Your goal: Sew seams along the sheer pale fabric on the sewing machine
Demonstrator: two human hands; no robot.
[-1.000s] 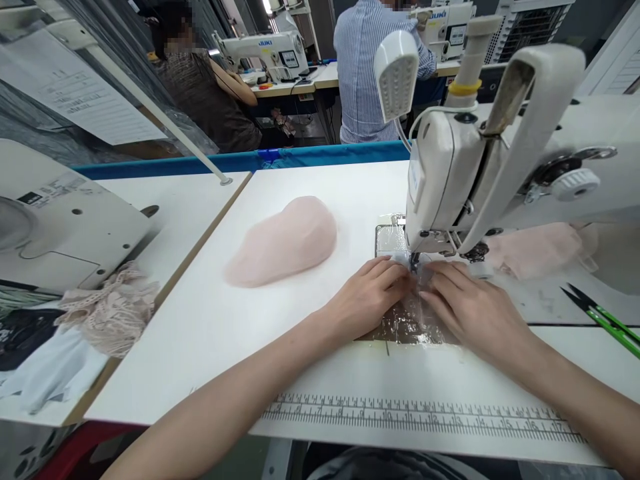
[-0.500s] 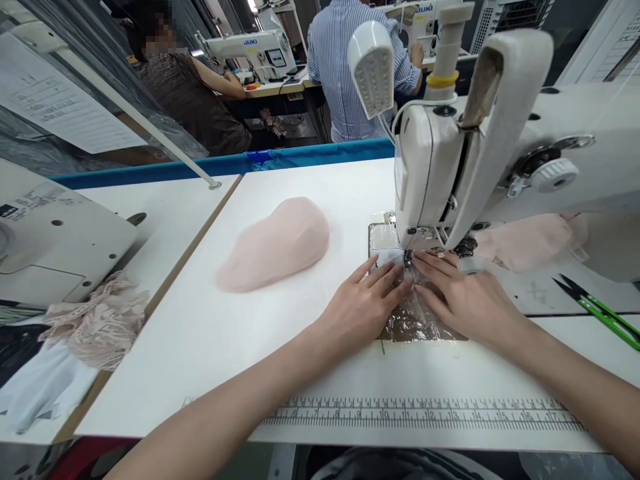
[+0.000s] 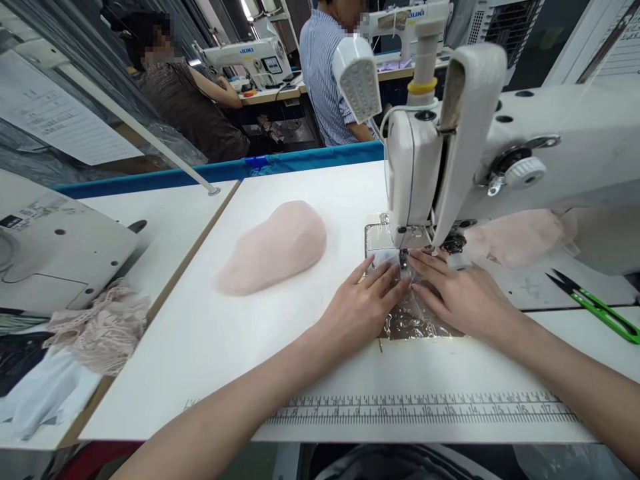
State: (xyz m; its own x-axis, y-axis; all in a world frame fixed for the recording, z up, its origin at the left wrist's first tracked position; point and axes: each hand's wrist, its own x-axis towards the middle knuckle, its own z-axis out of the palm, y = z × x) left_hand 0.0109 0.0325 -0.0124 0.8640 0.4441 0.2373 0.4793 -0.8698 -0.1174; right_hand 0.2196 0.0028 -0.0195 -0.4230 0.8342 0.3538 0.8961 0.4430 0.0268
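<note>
Both my hands lie flat at the needle area of a white sewing machine (image 3: pixel 415 173). My left hand (image 3: pixel 363 300) has its fingers spread over the left part of a small pale piece of fabric (image 3: pixel 384 258), beside the presser foot (image 3: pixel 404 259). On the other side of the foot, my right hand (image 3: pixel 457 293) rests with its fingers apart, partly on clear plastic film (image 3: pixel 420 320) over the metal plate. A pink cup-shaped fabric piece (image 3: pixel 277 247) lies to the left on the white table (image 3: pixel 225 360). What is beneath my fingertips is mostly hidden.
Green thread snips (image 3: pixel 595 307) and more pink fabric (image 3: pixel 520 237) are at the right. A ruler strip (image 3: pixel 420 409) runs along the front edge. Beige lace (image 3: pixel 107 327) and another machine (image 3: pixel 55 240) stand left. Two people sit at machines beyond the blue cloth edge (image 3: pixel 310 158).
The view has shifted slightly. The person in the striped shirt has turned and lowered an arm. My hands keep nearly the same place by the presser foot.
</note>
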